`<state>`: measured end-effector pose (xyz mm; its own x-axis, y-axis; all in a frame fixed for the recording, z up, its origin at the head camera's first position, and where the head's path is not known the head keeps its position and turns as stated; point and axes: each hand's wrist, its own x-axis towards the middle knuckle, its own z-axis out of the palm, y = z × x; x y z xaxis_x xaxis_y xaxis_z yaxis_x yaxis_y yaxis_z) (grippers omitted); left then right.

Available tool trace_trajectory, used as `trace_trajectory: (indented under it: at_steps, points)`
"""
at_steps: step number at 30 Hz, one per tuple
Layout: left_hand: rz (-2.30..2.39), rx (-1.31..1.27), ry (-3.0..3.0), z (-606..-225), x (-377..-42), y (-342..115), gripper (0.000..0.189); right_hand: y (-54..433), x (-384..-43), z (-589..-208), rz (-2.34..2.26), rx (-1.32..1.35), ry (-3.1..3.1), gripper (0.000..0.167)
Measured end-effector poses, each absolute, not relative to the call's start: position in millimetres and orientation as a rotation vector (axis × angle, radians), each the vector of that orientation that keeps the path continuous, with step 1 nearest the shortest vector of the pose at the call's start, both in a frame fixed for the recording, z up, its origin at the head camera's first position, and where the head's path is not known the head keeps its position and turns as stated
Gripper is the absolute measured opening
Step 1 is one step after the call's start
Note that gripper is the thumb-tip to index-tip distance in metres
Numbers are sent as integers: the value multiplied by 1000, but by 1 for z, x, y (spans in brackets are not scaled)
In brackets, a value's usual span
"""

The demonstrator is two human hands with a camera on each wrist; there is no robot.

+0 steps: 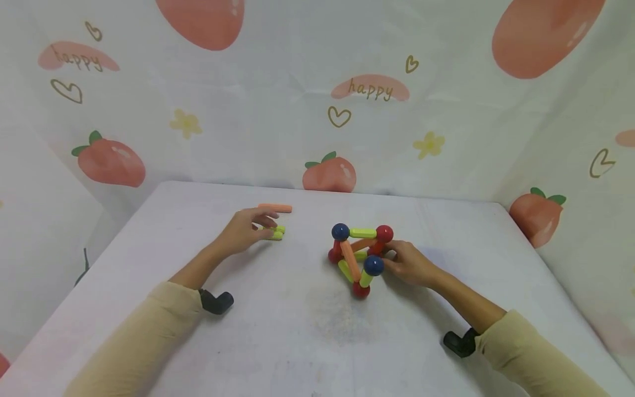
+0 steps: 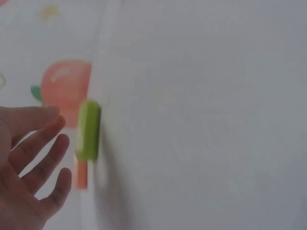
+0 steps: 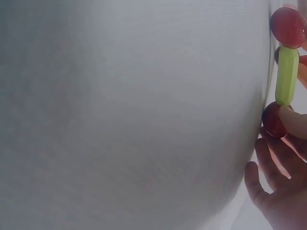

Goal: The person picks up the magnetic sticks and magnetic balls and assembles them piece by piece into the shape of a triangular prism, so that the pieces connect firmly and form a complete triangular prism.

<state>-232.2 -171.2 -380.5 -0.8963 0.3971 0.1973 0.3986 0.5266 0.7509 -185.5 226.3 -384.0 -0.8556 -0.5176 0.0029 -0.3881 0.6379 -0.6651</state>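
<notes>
A frame of magnetic building rods and balls (image 1: 351,261) stands on the table in the head view, with orange, yellow-green and red rods joining red and blue balls. My right hand (image 1: 408,264) holds its right side. In the right wrist view, the thumb and fingers pinch a red ball (image 3: 274,120) at the end of a yellow-green rod (image 3: 287,76). My left hand (image 1: 245,229) hovers beside two loose yellow-green rods (image 1: 278,236), its fingers loosely bent and partly covering them. The left wrist view shows a yellow-green rod (image 2: 88,130) just beyond the fingertips, with nothing gripped.
Behind the left hand lies a loose orange rod (image 1: 280,208). A white cloth with printed peaches (image 1: 329,175) hangs behind the white table (image 1: 278,342). Black devices (image 1: 216,302) are worn at both wrists.
</notes>
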Motion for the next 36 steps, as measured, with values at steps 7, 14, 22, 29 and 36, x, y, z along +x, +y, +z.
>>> trace_trajectory:
  at_steps: [7, 14, 22, 29, 36]
  points:
    - [-1215, -650, -2807, -391, -231, -189, 33, 226, -186, -384, -1013, -729, 2670, 32]
    - [-1104, -626, -2910, -388, -230, -178, 29, 226, -186, -384, -1025, -708, 2657, 33]
    - [-1215, -689, -2887, -389, -225, -174, 38, 226, -186, -384, -1019, -712, 2657, 33]
    - [-1553, -707, -2751, -385, -213, -153, 45, 227, -187, -386, -1028, -715, 2655, 33]
    - [-2185, -438, -2702, -379, -195, -116, 44, 227, -186, -387, -1037, -788, 2681, 29]
